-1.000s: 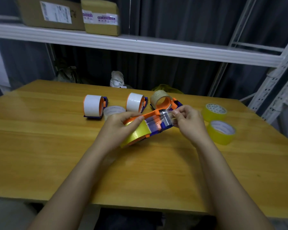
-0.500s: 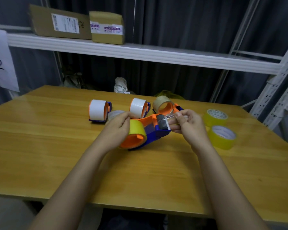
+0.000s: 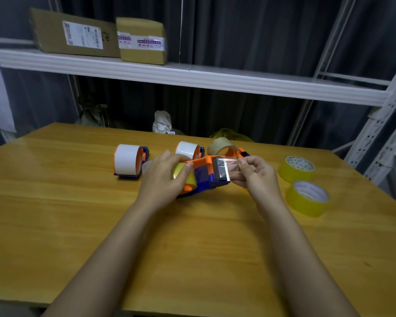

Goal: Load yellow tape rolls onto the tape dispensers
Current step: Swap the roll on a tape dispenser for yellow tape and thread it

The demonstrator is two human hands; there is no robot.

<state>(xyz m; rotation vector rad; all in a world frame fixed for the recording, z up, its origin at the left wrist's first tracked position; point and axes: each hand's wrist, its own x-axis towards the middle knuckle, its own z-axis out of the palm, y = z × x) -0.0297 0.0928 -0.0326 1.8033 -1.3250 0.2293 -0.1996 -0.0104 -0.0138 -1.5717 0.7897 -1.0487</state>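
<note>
An orange and blue tape dispenser (image 3: 204, 177) rests on the wooden table (image 3: 78, 225) at the centre, with a yellow tape roll (image 3: 184, 173) mounted on its wheel. My left hand (image 3: 162, 179) grips that roll and the dispenser's rear. My right hand (image 3: 254, 175) pinches the free tape end (image 3: 226, 167) drawn over the dispenser's dark front roller. Two loose yellow rolls lie at the right: the far yellow roll (image 3: 297, 168) and the near yellow roll (image 3: 306, 197).
Behind stand a left dispenser with a white roll (image 3: 128, 161), a second white-roll dispenser (image 3: 189, 149) and a dispenser with a brown roll (image 3: 224, 147). A white shelf (image 3: 192, 78) with cardboard boxes (image 3: 76, 35) hangs beyond the table. A metal rack (image 3: 384, 124) stands right.
The dispenser has come down from a tilted hold to rest on the table. My right hand has drawn the tape end forward over the front roller. The view rose slightly.
</note>
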